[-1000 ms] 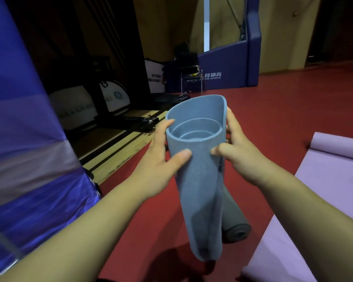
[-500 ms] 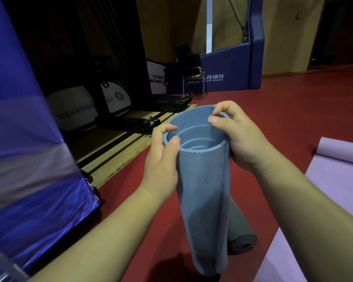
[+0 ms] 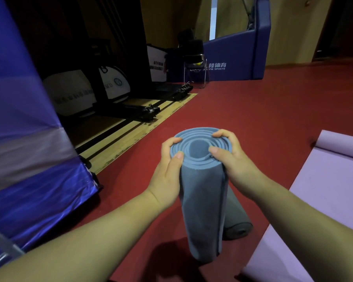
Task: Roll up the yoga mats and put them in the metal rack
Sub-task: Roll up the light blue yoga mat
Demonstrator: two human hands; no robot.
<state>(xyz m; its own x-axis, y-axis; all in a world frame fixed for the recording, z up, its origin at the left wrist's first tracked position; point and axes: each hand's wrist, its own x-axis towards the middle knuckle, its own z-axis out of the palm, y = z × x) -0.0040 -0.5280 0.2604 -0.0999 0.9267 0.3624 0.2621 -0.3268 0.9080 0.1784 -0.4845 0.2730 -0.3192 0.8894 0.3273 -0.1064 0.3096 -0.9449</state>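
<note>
The blue mat [image 3: 204,200] stands nearly upright, spiral end up, its lower end seemingly on the red floor [image 3: 253,119]. The left hand [image 3: 167,180] and the right hand [image 3: 234,169] grip its top, fingers [image 3: 222,135] curled round the rim.

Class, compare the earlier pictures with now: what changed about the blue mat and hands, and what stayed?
The blue mat, earlier a loose, hollow roll, has been tightened into a close spiral. The left hand and right hand still grip its top end. Unchanged: it stands upright, grey rolled mat behind it, purple mat flat alongside.
</note>
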